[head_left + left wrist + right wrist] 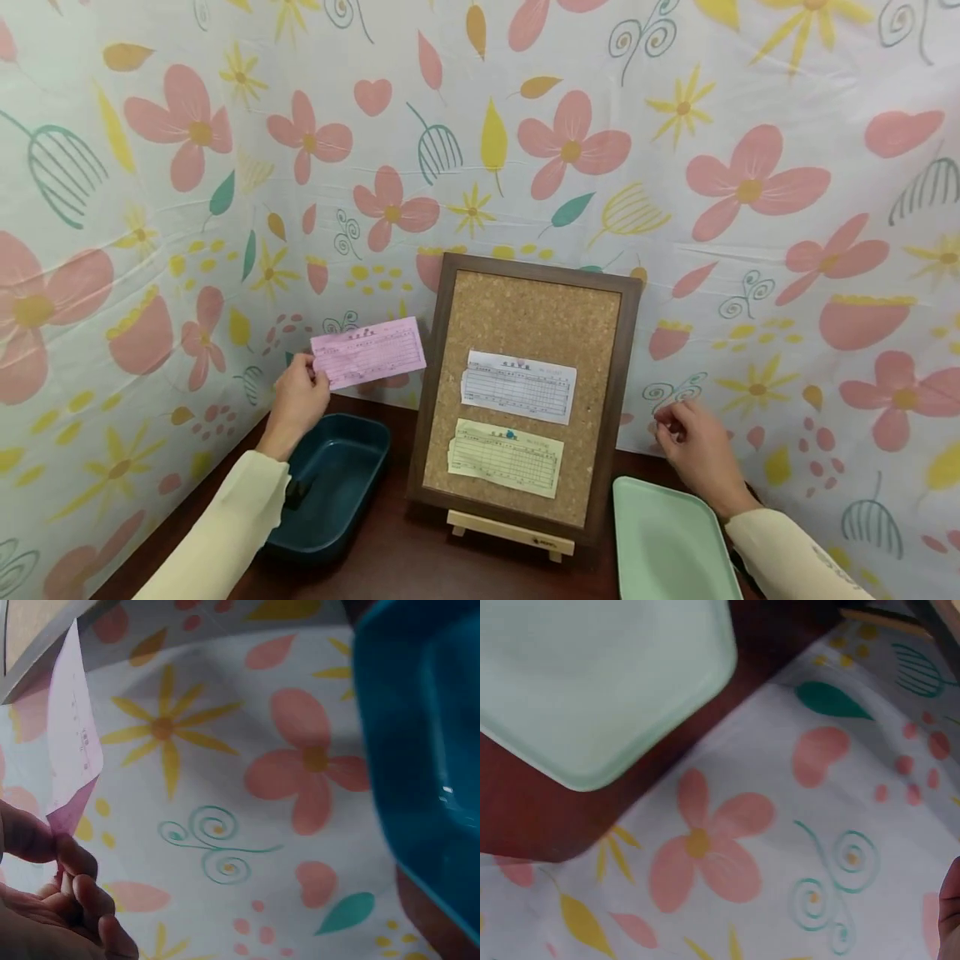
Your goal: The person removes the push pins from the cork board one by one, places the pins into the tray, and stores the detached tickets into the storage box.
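Observation:
My left hand [302,396] pinches a pink printed slip [369,352] by its lower left corner, above a dark teal basin [382,442]. In the left wrist view, thumb and fingers grip the slip's end. A cork board [536,321] in a brown frame leans upright at the middle. On it are a white slip [517,387] and, below, a yellow-green slip [506,458] with a blue pin [511,433]. My right hand [697,450] hovers above the back of a mint-green tray [667,533], fingers curled; whether it holds something small is hidden.
A small wooden easel [510,533] supports the board on a dark reddish table [420,567]. Something small and black [298,493] lies in the teal basin. Flower-printed cloth [480,167] hangs behind and to the left.

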`<action>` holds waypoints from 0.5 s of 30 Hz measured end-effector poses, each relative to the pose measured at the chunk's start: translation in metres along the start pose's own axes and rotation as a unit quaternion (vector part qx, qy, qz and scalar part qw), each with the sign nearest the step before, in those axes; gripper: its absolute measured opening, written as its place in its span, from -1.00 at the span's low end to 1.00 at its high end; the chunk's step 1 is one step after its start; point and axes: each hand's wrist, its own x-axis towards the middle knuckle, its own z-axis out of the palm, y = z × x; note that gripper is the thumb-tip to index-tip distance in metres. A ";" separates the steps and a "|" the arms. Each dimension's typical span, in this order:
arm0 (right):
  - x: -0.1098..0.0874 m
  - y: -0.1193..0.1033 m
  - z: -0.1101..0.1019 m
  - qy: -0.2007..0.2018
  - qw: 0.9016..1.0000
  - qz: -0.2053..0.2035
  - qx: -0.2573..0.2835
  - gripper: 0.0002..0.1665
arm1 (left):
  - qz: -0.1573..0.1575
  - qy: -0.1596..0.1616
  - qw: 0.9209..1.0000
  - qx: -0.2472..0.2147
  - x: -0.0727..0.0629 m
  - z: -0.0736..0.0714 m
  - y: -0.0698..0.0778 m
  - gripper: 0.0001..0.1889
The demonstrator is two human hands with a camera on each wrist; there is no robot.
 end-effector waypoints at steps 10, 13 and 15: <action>-0.060 0.014 0.012 -0.058 0.996 0.058 -0.017 -0.68 | -0.057 -0.019 0.997 0.053 -0.052 -0.011 -0.042 -0.60; -0.075 0.014 0.020 -0.082 0.993 0.088 -0.015 -0.71 | -0.039 -0.035 0.996 0.072 -0.066 -0.014 -0.049 -0.59; -0.085 0.014 0.025 -0.102 0.989 0.107 -0.012 -0.71 | -0.015 -0.044 0.995 0.090 -0.074 -0.014 -0.052 -0.65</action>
